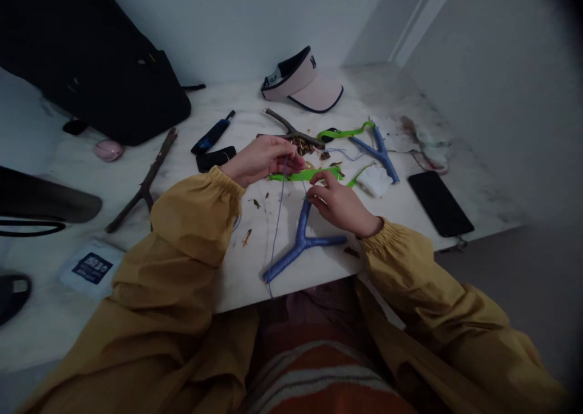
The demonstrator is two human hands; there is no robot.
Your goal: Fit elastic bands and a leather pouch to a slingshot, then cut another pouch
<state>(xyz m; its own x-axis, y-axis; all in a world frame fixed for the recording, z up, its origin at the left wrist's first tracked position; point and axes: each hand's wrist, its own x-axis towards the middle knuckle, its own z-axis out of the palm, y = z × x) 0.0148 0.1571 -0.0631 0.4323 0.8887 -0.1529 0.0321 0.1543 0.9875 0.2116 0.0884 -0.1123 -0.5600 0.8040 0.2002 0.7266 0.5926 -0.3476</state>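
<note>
Blk phone point(441, 203) R, bark bits point(246, 238) nr Y-stick point(301, 239)

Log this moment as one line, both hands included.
left hand: pinching blue thread | right hand: at upper end of blue forked stick, grip unclear | nearby: green strip, black phone

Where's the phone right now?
In the head view, the phone lies near the front edge of the table, right of the right hand and the farther blue stick.

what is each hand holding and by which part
The left hand pinches the thread above its dangling length; the right hand holds the nearer blue stick by its far end.
</note>
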